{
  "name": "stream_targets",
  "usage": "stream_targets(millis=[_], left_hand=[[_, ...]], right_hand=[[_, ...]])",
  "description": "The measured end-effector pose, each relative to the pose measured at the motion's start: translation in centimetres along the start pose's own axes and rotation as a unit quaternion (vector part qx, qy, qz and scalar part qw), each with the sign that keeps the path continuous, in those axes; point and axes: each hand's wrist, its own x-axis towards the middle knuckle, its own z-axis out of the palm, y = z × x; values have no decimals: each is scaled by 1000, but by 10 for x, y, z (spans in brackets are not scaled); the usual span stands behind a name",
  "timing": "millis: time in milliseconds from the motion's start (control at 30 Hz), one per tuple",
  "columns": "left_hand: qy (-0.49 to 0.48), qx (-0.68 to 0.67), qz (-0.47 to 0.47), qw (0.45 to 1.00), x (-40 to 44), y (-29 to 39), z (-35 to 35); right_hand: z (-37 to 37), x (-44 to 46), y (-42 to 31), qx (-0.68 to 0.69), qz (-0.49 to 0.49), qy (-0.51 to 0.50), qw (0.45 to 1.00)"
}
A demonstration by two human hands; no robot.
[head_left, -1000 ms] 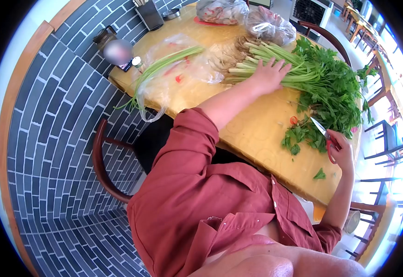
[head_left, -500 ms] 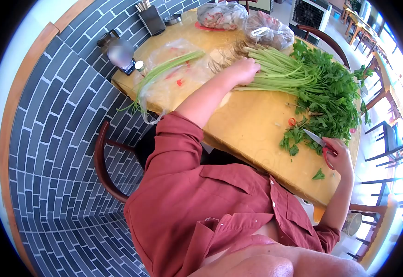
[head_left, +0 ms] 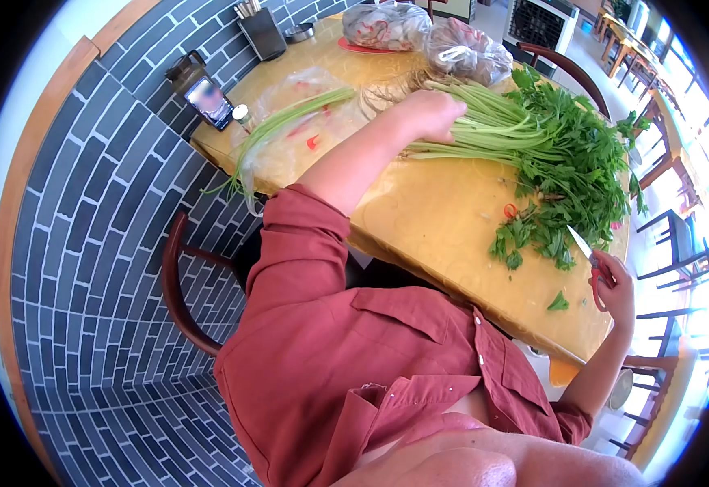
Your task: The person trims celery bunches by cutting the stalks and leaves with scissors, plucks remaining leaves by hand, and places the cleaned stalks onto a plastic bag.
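A large bunch of leafy green celery with pale stalks (head_left: 505, 128) lies across the far right of the yellow-covered wooden counter (head_left: 427, 211), leaves to the right, roots to the left. The left hand (head_left: 438, 116) is at the stalks near the root end, its fingers curled; how firmly they grip is hidden. The right hand (head_left: 617, 284), at the near right, has its fingers closed round red-handled metal scissors (head_left: 583, 247), which point far and left. A few loose green stalks (head_left: 293, 116) lie on a clear plastic bag (head_left: 269, 166) at the left.
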Motion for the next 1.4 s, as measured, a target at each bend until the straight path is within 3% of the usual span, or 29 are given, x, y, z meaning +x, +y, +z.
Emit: stream_targets(millis=[300, 467, 767, 1167, 1400], left_hand=[[-7, 28, -15, 999, 6, -17, -5], [85, 67, 9, 994, 11, -25, -9], [211, 166, -11, 963, -8, -30, -78], [-2, 84, -70, 994, -5, -42, 5], [37, 28, -71, 996, -5, -41, 30]], right_hand=[[16, -3, -10, -16, -17, -30, 999], [15, -5, -7, -13, -13, -24, 1000], [14, -8, -6, -13, -1, -16, 1000], [23, -2, -5, -47, -31, -10, 998], [24, -1, -1, -49, -22, -8, 998]])
